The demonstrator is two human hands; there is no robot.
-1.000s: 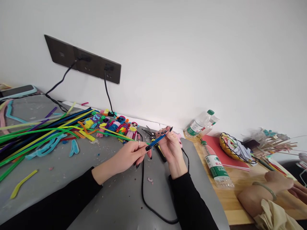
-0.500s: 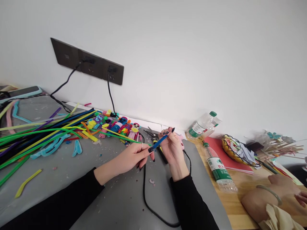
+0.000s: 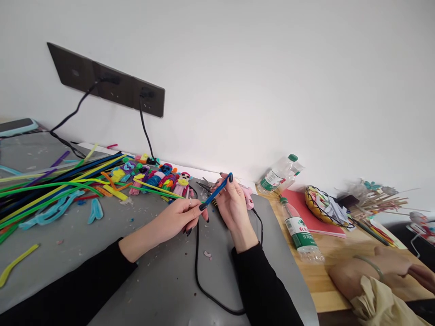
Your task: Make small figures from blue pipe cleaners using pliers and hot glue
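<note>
Between my hands a short blue pipe cleaner (image 3: 216, 192) slants up to the right, its upper tip bent over. My left hand (image 3: 181, 213), wearing a ring, pinches the lower end between thumb and finger. At the upper end my right hand (image 3: 234, 203) is closed on it, palm turned toward me. Behind my right hand lie pliers (image 3: 205, 185), partly hidden, and a pink glue gun (image 3: 249, 199) with a black cord. Several small pipe-cleaner dolls (image 3: 183, 182) lie beyond my left hand.
Loose colourful pipe cleaners (image 3: 68, 188) spread over the grey mat (image 3: 152, 280) on the left. Plastic bottles (image 3: 302, 233), a red folder (image 3: 295, 199) and a basket (image 3: 311, 206) stand on the right. Another person's arm (image 3: 360, 267) rests there. A socket panel (image 3: 112, 83) is on the wall.
The blue pipe cleaner's upper tip is now bent over at my right fingers. The view has shifted right, so things appear further left. The other person's hand has moved a little.
</note>
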